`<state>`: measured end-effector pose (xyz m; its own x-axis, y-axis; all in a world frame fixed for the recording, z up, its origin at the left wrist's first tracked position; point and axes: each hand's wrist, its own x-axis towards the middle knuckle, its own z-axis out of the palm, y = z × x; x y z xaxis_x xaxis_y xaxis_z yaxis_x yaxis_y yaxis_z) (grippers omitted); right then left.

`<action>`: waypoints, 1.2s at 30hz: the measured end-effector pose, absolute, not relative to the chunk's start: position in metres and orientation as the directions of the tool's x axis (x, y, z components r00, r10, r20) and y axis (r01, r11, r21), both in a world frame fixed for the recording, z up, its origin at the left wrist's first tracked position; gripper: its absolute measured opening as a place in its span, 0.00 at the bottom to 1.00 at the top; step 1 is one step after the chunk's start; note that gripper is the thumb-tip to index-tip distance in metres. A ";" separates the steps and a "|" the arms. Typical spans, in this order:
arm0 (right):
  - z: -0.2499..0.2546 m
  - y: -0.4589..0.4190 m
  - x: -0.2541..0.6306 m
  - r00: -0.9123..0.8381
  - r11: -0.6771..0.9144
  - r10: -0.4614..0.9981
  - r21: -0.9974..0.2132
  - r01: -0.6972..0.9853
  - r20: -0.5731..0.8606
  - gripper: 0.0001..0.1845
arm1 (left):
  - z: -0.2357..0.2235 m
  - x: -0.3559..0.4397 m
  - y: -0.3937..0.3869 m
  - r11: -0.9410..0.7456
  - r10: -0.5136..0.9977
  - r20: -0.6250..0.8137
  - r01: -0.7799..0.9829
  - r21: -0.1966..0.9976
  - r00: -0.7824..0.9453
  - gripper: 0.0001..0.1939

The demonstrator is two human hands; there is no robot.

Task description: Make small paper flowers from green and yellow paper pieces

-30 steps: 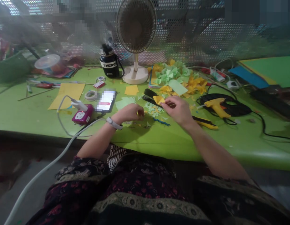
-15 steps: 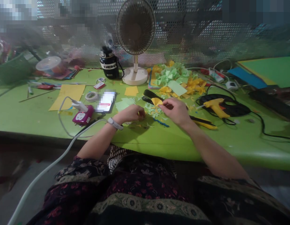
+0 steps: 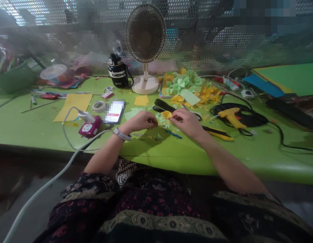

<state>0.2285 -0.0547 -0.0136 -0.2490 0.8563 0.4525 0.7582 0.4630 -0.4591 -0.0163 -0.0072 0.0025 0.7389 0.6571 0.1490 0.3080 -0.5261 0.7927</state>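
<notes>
Right grip (image 3: 184, 121) pinched shut on a yellow paper piece (image 3: 166, 114), which sticks out left of the fingertips. Left grip (image 3: 140, 120) curled, fingers pressed together just beside it; can't tell if it holds anything. Green paper scraps (image 3: 162, 119) lie by both on the green bench (image 3: 32, 130). Further out: phone (image 3: 114, 112) left, yellow hot glue gun (image 3: 231, 116) right, heap of green and yellow paper cutouts (image 3: 186, 82), then desk fan (image 3: 145, 33).
</notes>
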 end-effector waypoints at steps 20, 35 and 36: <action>-0.015 -0.069 0.214 -0.518 0.588 0.743 -0.042 0.808 0.424 0.11 | 0.004 -0.007 -0.012 -0.259 0.805 0.024 0.315 0.913 0.593 0.03; -0.014 -0.069 0.211 -0.587 0.611 0.682 0.101 0.785 0.437 0.12 | 0.000 -0.006 -0.011 -0.243 0.804 -0.006 0.339 0.909 0.594 0.07; -0.014 -0.069 0.212 -0.587 0.613 0.681 0.099 0.784 0.438 0.12 | 0.000 -0.006 -0.011 -0.240 0.805 -0.006 0.334 0.912 0.593 0.07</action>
